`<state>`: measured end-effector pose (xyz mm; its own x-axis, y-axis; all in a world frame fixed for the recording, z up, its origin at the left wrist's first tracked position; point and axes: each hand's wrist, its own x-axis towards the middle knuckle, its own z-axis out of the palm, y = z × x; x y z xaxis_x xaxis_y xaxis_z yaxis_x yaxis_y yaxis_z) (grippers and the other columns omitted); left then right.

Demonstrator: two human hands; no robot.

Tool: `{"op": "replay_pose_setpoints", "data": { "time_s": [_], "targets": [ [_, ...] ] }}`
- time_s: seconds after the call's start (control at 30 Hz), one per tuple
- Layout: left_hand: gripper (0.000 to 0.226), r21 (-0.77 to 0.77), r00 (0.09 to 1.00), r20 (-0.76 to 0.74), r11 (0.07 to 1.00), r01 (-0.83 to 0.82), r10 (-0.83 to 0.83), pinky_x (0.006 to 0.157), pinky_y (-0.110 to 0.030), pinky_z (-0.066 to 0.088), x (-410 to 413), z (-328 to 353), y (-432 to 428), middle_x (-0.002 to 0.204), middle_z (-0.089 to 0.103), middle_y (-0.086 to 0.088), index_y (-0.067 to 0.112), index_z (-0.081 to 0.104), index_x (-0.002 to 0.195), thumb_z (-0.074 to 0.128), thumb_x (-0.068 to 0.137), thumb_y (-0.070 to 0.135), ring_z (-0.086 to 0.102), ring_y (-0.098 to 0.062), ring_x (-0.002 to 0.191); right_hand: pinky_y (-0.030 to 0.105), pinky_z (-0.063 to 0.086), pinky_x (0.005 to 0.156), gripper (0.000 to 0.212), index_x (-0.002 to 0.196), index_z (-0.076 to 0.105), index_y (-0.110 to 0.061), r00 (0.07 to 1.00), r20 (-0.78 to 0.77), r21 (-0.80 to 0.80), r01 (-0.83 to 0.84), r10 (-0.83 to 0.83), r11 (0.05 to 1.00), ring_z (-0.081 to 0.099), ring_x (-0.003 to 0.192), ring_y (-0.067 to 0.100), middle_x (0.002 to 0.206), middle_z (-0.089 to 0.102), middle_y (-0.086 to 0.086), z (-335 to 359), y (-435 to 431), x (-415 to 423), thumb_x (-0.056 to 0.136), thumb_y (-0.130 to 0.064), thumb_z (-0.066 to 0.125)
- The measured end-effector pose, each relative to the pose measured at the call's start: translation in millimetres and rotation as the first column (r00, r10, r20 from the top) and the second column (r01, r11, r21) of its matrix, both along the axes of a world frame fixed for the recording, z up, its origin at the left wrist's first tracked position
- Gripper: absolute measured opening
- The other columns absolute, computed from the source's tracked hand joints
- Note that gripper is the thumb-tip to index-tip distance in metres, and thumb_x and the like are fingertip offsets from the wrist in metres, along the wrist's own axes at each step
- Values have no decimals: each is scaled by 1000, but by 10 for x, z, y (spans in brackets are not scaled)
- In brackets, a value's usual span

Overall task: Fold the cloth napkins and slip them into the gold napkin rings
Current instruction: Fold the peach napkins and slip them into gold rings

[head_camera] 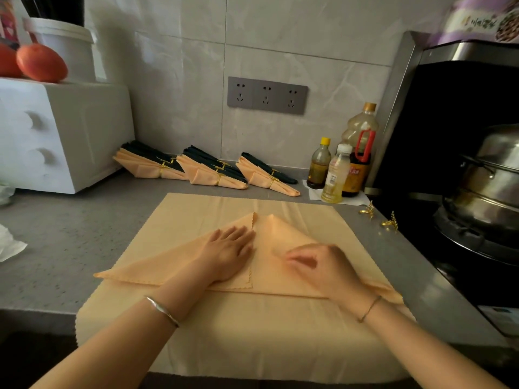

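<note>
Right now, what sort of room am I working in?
Most likely a home kitchen: a stainless steamer pot sits on a gas burner at the right, and cooking oil bottles stand on the grey countertop by the tiled wall.

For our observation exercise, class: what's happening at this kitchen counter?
A person is folding a peach napkin into a triangle on top of a second napkin spread flat. The left hand presses flat on the left flap; the right hand, blurred, works the right side. Three ringed napkin bundles lie by the wall, and two loose gold rings wait near the stove.
</note>
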<state>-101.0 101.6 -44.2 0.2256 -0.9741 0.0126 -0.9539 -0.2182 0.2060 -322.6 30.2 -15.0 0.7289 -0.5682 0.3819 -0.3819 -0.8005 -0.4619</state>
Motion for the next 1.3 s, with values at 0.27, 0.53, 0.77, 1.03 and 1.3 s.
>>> {"op": "replay_pose_setpoints", "data": {
  "time_s": [0.27, 0.53, 0.77, 1.03, 1.3],
  "targets": [
    [57, 62, 997, -67, 998, -18, 22, 119, -42, -4, -112, 89, 32, 161, 2, 3, 33, 3, 153, 14, 100, 53, -4, -18, 148, 14, 42, 96, 31, 104, 73, -27, 967, -32, -40, -256, 255, 966, 57, 106, -10, 107, 69, -19, -305, 232, 7, 86, -42, 53],
    [58, 52, 999, -12, 998, -36, 36, 119, -44, -4, -244, 61, 9, 161, 0, -3, 38, -2, 151, 15, 99, 55, -5, -24, 148, 17, 42, 100, 26, 105, 73, -25, 963, 10, -8, -271, 271, 963, 56, 109, -9, 110, 68, -18, -312, 168, -68, 87, -36, 57],
    [55, 57, 1000, 0, 998, -29, 29, 118, -46, -5, -256, 55, 16, 161, -1, -2, 46, 4, 149, 16, 97, 60, -6, -26, 147, 15, 40, 101, 24, 105, 73, -26, 957, 8, -59, -289, 290, 955, 55, 112, -9, 112, 67, -19, -320, 148, -84, 88, -31, 58],
    [59, 79, 1000, 7, 997, -22, 22, 118, -48, -5, -254, 57, 2, 161, -3, -2, 47, 3, 149, 17, 94, 64, -8, -27, 147, 14, 43, 96, 26, 102, 75, -23, 965, 21, -19, -260, 260, 965, 57, 107, -10, 108, 69, -18, -282, 181, -124, 86, -37, 59],
    [60, 81, 1000, 13, 996, -29, 28, 118, -48, -4, -244, 55, 9, 161, -3, -2, 46, 4, 149, 17, 94, 65, -8, -27, 147, 20, 24, 111, 40, 141, 42, -19, 995, -79, 103, 65, -57, 993, 35, 135, 8, 146, 42, -5, 58, -235, 555, 102, -21, 33]
  ]
}}
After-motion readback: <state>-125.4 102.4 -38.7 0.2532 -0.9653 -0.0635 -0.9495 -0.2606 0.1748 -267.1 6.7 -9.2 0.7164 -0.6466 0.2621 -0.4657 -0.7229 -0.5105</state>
